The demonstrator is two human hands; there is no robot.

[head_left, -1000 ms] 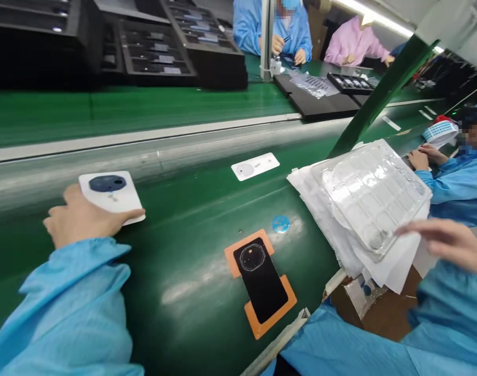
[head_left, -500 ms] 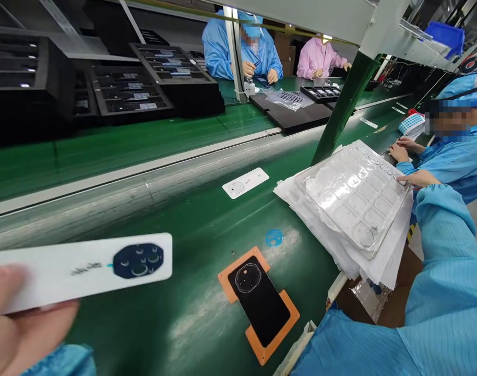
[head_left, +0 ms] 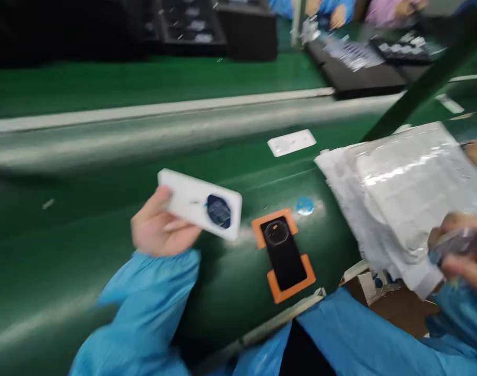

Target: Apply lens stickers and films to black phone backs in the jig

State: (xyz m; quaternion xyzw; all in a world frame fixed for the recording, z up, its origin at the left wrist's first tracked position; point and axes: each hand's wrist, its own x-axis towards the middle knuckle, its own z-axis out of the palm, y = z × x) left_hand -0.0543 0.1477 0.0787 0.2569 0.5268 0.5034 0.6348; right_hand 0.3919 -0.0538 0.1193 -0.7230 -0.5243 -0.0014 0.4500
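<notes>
My left hand [head_left: 156, 230] grips the end of a long white card [head_left: 186, 196], raised above the green bench. At the card's other end is a dark blue, camera-shaped patch [head_left: 219, 211] with ring marks. Between thumb and fingers, my right hand [head_left: 473, 274] pinches a small, clear greyish piece [head_left: 453, 244], blurred by motion, over the edge of a clear plastic tray [head_left: 410, 180]. Between my hands, a black phone back [head_left: 285, 256] with a round camera area lies in an orange holder [head_left: 277, 296] on the bench.
A blue round film piece [head_left: 305, 206] and another white card [head_left: 291, 142] lie on the green bench [head_left: 85, 250]. Papers [head_left: 340, 193] stick out under the plastic tray. A slanted green post [head_left: 414, 99] rises behind it. Black trays and co-workers' hands are across the bench.
My view has swung left and down. My left hand has moved to mid-view with the white card, now tilted. My right hand has come off the tray's far edge with a small clear piece.
</notes>
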